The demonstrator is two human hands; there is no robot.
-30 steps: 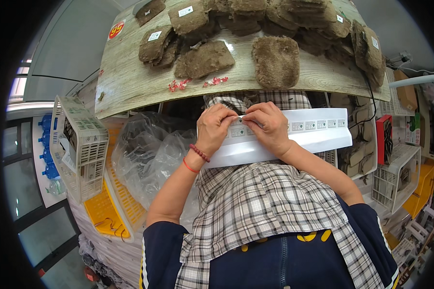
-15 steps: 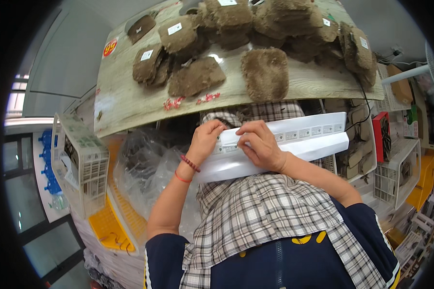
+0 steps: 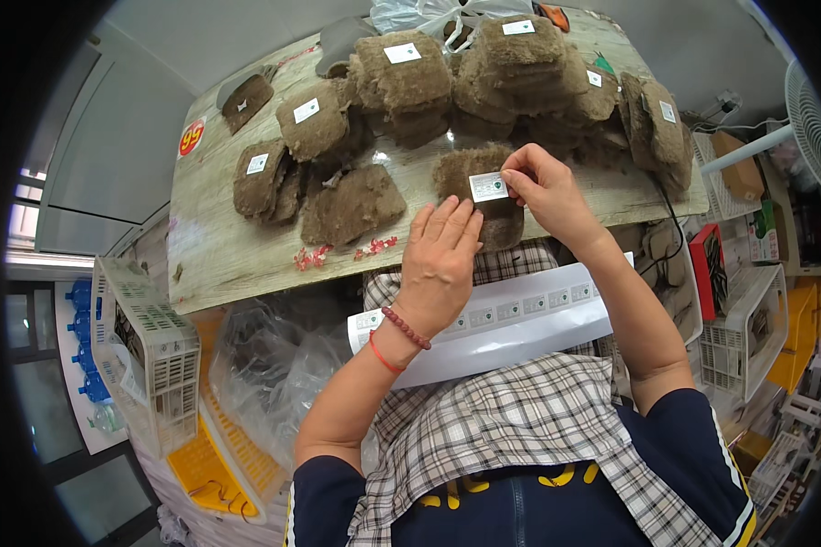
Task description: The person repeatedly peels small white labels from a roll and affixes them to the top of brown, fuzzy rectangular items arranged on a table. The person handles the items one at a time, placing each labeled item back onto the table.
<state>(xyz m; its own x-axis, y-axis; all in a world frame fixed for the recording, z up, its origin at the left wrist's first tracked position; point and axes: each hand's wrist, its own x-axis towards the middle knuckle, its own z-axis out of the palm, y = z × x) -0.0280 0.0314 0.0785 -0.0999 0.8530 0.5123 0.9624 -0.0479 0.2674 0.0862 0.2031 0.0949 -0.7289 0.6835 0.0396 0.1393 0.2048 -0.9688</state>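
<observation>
Many brown pads (image 3: 401, 87) block the far side of the counter (image 3: 228, 244), its front-left corner open, while right fingers (image 3: 531, 164) pinch a label (image 3: 487, 187) and left fingers (image 3: 446, 221) stretch straight.

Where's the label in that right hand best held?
Probably pinch the small white label by its right end, coming from the right: it is thin and flat, the right hand pinches there, and the left hand lies near its lower left.
</observation>
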